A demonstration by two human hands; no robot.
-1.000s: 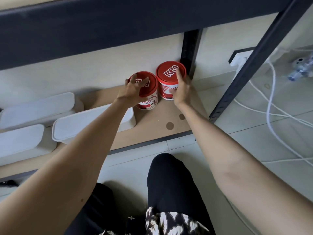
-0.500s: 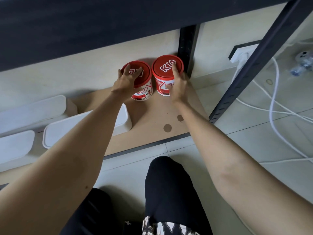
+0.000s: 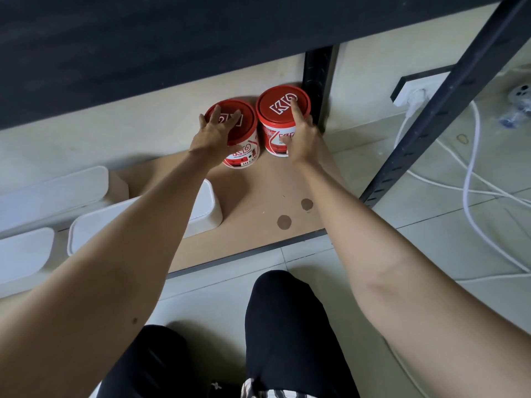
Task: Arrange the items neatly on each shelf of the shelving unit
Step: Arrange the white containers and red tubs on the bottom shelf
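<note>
Two red-lidded paint cans stand side by side at the back right corner of the bottom shelf board (image 3: 258,193). My left hand (image 3: 215,133) lies over the left can (image 3: 245,124), its fingers spread fairly straight on the lid. My right hand (image 3: 301,136) holds the right can (image 3: 274,106): the index finger lies on the lid, the thumb is on the front and the other fingers are round the right side. The right can stands close to the rear post (image 3: 316,79).
Three white lidded boxes (image 3: 202,208) (image 3: 51,191) (image 3: 23,254) lie on the shelf's left part, partly under my left forearm. A dark shelf beam (image 3: 172,38) hangs overhead. The front post (image 3: 431,116) stands at right, with a wall socket (image 3: 413,90) and white cables (image 3: 471,168) beyond. My knees are below.
Both cans have moved back toward the wall with my hands on them, the left one now beside the right. My left fingers have straightened on the lid.
</note>
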